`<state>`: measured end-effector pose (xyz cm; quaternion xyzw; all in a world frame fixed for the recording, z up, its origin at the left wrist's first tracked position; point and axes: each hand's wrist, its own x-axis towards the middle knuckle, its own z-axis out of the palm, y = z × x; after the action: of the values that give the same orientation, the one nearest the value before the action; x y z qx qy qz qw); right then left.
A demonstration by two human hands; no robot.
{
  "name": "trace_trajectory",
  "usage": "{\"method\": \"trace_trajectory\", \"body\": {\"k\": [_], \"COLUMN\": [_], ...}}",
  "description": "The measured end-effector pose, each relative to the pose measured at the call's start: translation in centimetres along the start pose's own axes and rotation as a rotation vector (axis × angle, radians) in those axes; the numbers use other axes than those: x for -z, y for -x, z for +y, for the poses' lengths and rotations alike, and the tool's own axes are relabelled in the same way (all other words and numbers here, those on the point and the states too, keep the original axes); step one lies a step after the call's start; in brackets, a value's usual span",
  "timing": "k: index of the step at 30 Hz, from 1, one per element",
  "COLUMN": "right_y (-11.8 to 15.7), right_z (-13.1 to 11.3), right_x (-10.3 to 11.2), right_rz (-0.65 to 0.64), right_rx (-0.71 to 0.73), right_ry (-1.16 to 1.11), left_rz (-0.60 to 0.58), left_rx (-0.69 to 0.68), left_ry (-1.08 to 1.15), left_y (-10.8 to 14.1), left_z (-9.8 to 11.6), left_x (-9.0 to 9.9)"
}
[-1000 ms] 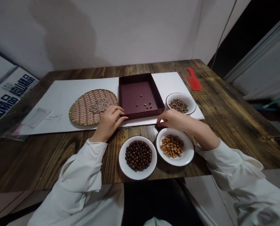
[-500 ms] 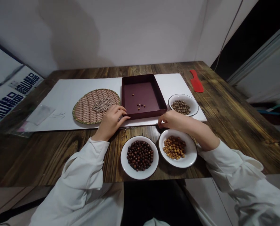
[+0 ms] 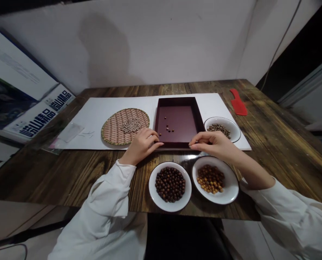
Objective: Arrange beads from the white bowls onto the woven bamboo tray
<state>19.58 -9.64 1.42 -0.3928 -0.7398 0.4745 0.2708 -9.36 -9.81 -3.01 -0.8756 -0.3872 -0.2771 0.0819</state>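
My left hand (image 3: 141, 146) rests with curved fingers at the front left corner of a dark maroon open box (image 3: 178, 121), touching its front wall. My right hand (image 3: 212, 142) reaches the front right of that box, thumb and forefinger close together. Nothing shows between them. Several small beads (image 3: 167, 129) lie on the box floor. To the left, a round woven tray (image 3: 112, 131) carries a pile of pale beads (image 3: 132, 125). Below my hands stand a white bowl of dark brown beads (image 3: 170, 185) and a white bowl of amber beads (image 3: 211, 179).
A third white bowl of tan beads (image 3: 222, 128) stands right of the box. All sit around a white paper sheet (image 3: 95, 122) on a dark wooden table (image 3: 68, 177). A red comb (image 3: 238, 103) lies at far right, a clear plastic bag (image 3: 70, 132) at left.
The whole scene has shifted right and down in view as my head moved. My right hand has come closer to the box's front edge. My left hand has moved to the box's corner.
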Motion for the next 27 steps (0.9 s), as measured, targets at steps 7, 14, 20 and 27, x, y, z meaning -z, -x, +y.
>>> {"method": "trace_trajectory", "body": {"k": [7, 14, 20, 27], "right_y": [0.3, 1.8, 2.1, 2.1], "right_z": [-0.5, -1.9, -2.2, -2.5], "right_x": [-2.2, -4.5, -5.0, -5.5], "right_rz": [0.110, -0.014, -0.014, -0.005], "right_rx": [-0.008, -0.043, 0.016, 0.010], "right_ry": [-0.086, -0.082, -0.045, -0.048], "left_rz": [0.188, 0.301, 0.370, 0.351], "left_rx": [-0.075, -0.329, -0.395, -0.423], "left_ry": [-0.048, -0.015, 0.002, 0.022], "left_y": [-0.2, -0.5, -0.9, -0.4], "left_z": [1.4, 4.2, 5.3, 5.5], "left_x": [1.4, 2.7, 2.6, 1.9]}}
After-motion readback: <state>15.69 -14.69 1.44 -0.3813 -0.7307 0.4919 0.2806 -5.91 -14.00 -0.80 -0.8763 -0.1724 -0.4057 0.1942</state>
